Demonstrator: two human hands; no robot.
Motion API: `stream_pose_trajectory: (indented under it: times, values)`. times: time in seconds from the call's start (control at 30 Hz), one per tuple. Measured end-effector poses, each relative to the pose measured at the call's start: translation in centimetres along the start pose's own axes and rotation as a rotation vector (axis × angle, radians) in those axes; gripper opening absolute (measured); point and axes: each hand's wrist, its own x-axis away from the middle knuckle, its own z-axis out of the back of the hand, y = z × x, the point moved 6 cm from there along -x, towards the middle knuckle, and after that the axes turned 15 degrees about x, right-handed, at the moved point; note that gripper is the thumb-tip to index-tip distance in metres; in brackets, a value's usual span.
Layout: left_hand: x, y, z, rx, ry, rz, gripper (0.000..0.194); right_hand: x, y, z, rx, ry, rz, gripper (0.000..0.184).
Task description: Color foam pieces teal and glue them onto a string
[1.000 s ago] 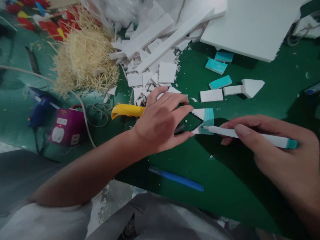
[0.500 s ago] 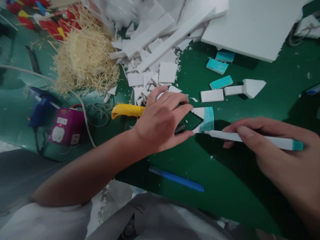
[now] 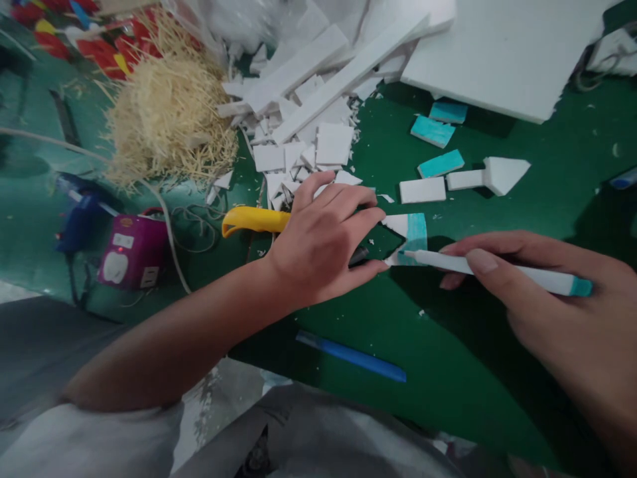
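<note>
My left hand (image 3: 323, 245) pins a notched foam piece (image 3: 416, 232) to the green table, thumb and a fingertip gripping its two prongs. Turquoise colour covers the right part of this piece; the prongs are largely white. In my right hand (image 3: 542, 312) is a white marker pen (image 3: 445, 263) with a turquoise end, its tip touching the piece's lower prong. A yellow-handled tool (image 3: 256, 219), perhaps a cutter, lies partly hidden under my left hand. Beyond the piece sit turquoise-topped foam blocks (image 3: 440, 163), a white block (image 3: 423, 190) and a white arrow-shaped foam piece (image 3: 505, 176).
White foam scraps (image 3: 308, 99) heap at the back, beside straw-like shreds (image 3: 169, 113). A large foam sheet (image 3: 502, 53) lies back right. At left are a blue glue gun (image 3: 82, 206), a purple power box (image 3: 133, 252) and cables. A blue pen-like stick (image 3: 353, 356) lies in front.
The marker tip has moved slightly up and left, from the foam piece's lower edge onto its lower prong. My left hand stays in place.
</note>
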Motion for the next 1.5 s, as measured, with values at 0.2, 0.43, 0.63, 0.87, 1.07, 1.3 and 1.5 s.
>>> stream_pose_trajectory:
  times: [0.2, 0.43, 0.63, 0.87, 1.07, 1.3, 1.5]
  values:
    - [0.0, -0.01, -0.05, 0.003, -0.003, 0.01, 0.037, 0.04, -0.09, -0.32, 0.006, -0.044, 0.005, 0.018]
    - [-0.11, 0.04, 0.06, 0.02, -0.002, 0.007, 0.038, 0.0, -0.17, -0.23, 0.04, -0.058, 0.026, 0.02]
    - [-0.02, 0.0, -0.08, 0.011, -0.006, 0.011, 0.038, -0.05, -0.3, -0.12, 0.034, -0.048, 0.03, 0.013]
    - [0.0, -0.06, -0.05, 0.007, -0.015, 0.018, 0.038, -0.15, -0.17, -0.31, 0.016, -0.047, 0.059, 0.01]
    - [-0.02, -0.07, -0.19, -0.004, -0.002, 0.001, 0.038, 0.02, -0.07, 0.03, 0.079, -0.022, 0.059, 0.016]
    - [0.04, -0.36, -0.04, -0.008, -0.025, -0.003, 0.042, 0.06, 0.1, 0.0, 0.041, -0.038, 0.033, 0.013]
    - [0.02, -0.34, 0.1, -0.01, -0.024, -0.009, 0.038, 0.06, -0.12, -0.12, 0.001, -0.039, 0.029, 0.014]
